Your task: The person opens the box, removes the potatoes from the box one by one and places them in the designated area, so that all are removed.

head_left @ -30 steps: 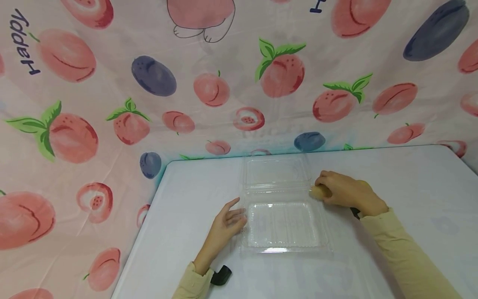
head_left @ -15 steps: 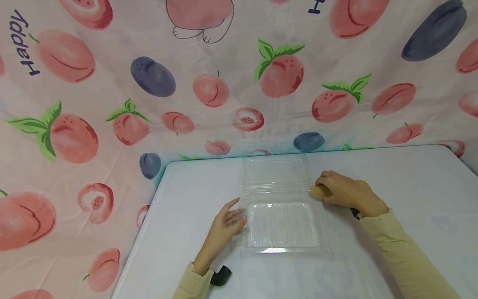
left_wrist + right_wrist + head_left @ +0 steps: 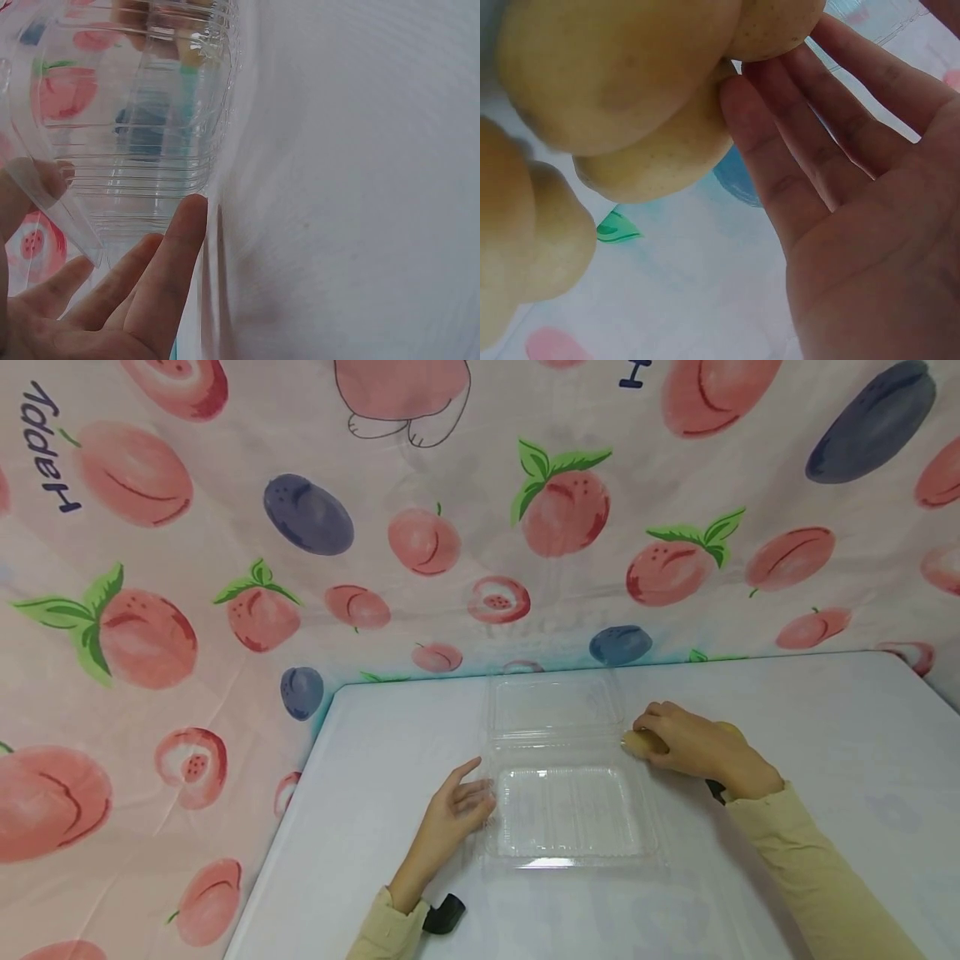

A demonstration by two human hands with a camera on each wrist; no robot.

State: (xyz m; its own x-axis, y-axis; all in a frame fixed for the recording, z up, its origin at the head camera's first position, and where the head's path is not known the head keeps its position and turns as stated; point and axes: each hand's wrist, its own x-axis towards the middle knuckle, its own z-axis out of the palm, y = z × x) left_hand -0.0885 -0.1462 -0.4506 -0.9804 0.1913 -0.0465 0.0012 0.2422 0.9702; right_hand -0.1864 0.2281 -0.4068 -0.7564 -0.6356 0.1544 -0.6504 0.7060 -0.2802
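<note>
A clear plastic clamshell container (image 3: 570, 810) lies with its lid folded back on the white table. At its left edge is my left hand (image 3: 448, 818), fingers spread and fairly straight, touching the rim; in the left wrist view, fingertips (image 3: 196, 206) lie along the ribbed outer wall. My right hand (image 3: 693, 743) holds a yellowish potato (image 3: 643, 744) beside the container's right side, near the hinge. The palm side of that hand (image 3: 855, 217) fills the right of its wrist view, with fingertips against a potato (image 3: 776, 26). Its thumb is mostly out of sight.
Several more potatoes (image 3: 615, 67) crowd close to the right hand in its wrist view; in the head view, one potato (image 3: 729, 727) peeks out behind the hand. A fruit-printed cloth (image 3: 450, 468) hangs along the table's back and left. The white table (image 3: 847, 752) extends to the right.
</note>
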